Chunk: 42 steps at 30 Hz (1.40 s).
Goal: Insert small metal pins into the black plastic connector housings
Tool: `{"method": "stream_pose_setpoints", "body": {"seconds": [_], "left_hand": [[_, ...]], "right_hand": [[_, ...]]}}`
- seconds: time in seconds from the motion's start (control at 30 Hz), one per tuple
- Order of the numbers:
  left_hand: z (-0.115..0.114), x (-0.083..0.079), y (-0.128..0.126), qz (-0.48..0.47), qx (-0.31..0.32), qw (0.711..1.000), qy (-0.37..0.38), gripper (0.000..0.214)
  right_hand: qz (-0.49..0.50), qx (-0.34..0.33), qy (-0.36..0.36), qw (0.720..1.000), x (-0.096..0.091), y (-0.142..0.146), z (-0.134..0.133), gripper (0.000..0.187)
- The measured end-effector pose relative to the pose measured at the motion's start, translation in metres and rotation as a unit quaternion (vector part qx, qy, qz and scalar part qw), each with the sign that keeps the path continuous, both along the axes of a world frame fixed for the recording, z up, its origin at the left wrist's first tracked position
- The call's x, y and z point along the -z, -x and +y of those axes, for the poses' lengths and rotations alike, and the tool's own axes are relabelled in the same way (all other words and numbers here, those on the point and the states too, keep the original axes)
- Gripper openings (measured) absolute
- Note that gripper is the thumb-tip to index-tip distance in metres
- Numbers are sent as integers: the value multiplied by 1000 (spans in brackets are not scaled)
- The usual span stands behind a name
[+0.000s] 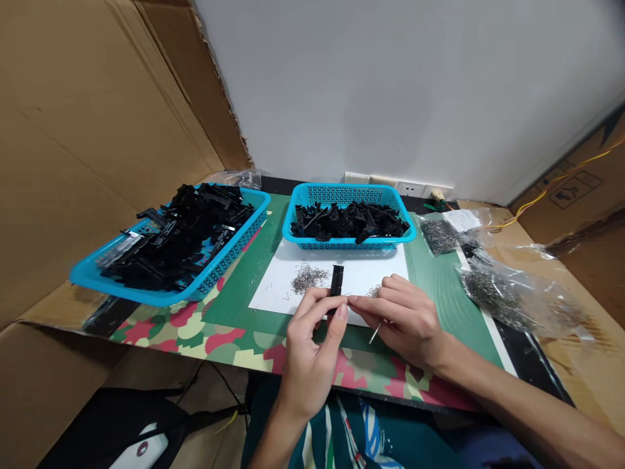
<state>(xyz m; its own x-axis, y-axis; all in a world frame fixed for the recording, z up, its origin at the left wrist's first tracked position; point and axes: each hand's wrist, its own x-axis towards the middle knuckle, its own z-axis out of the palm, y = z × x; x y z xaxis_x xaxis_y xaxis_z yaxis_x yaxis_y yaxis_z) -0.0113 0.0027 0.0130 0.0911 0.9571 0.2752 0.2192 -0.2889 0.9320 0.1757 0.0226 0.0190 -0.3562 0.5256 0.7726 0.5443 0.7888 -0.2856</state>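
My left hand [312, 352] pinches a small black plastic part [336, 280] and holds it upright over a white paper sheet [381, 270]. My right hand [405, 319] meets it at the fingertips, fingers pinched together at the part's lower end. A thin metal tool or pin [375, 333] sticks out under the right palm. A heap of small metal springs [307, 278] lies on the paper just left of the part.
A blue basket [349, 195] of black parts stands behind the paper. A larger blue tray [161, 296] of black parts sits at the left. Clear bags of metal springs [498, 293] lie on the right. Cardboard walls [73, 130] close the left side. The green mat [439, 286] covers the table.
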Motion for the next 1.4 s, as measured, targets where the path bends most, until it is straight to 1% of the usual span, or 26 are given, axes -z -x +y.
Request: {"method": "stream_pose_setpoints", "body": {"seconds": [0.03, 0.1, 0.17, 0.23, 0.3, 0.37, 0.5, 0.7, 0.83, 0.93, 1.03, 1.13, 1.2, 1.3, 1.4], "left_hand": [[0, 0, 0, 2, 2, 1000, -1, 17], [0, 0, 0, 7, -2, 1000, -1, 17], [1, 1, -1, 10, -6, 1000, -1, 15], [2, 2, -1, 15, -6, 1000, -5, 13], [2, 2, -2, 22, -1, 1000, -11, 11], [3, 1, -2, 23, 2, 1000, -11, 11], [3, -1, -2, 12, 9, 1000, 3, 16], [2, -5, -2, 44, 19, 999, 6, 21], [1, -5, -2, 58, 11, 998, 2, 18], [1, -4, -2, 55, 12, 998, 3, 18], [2, -5, -1, 26, 27, 999, 15, 21], [5, -5, 0, -6, 40, 999, 28, 23], [6, -5, 1, -18, 42, 998, 33, 24], [6, -5, 2, -15, 47, 998, 36, 24], [6, -5, 2, 3, 53, 998, 31, 25]], "right_hand": [[28, -5, 25, 999, -2, 0, 0, 18], [95, -17, 113, 989, -7, 0, -1, 15], [161, -33, 231, 959, -12, -1, -2, 11], [211, -45, 321, 922, -13, -1, -2, 9], [242, -51, 367, 897, -12, -1, -1, 10], [255, -49, 393, 882, -10, 0, 0, 12], [248, -40, 426, 869, -7, 1, 1, 16], [230, -48, 438, 868, -9, 2, 1, 19], [237, -54, 438, 866, -8, 2, 1, 20], [235, -54, 428, 871, -7, 2, 1, 18], [229, -49, 406, 883, -8, 1, 0, 16], [201, -57, 381, 900, -11, -1, 0, 13], [186, -66, 383, 902, -13, -1, 1, 14], [192, -65, 422, 884, -14, -2, 2, 16], [211, -72, 479, 849, -12, -2, 4, 19]]}}
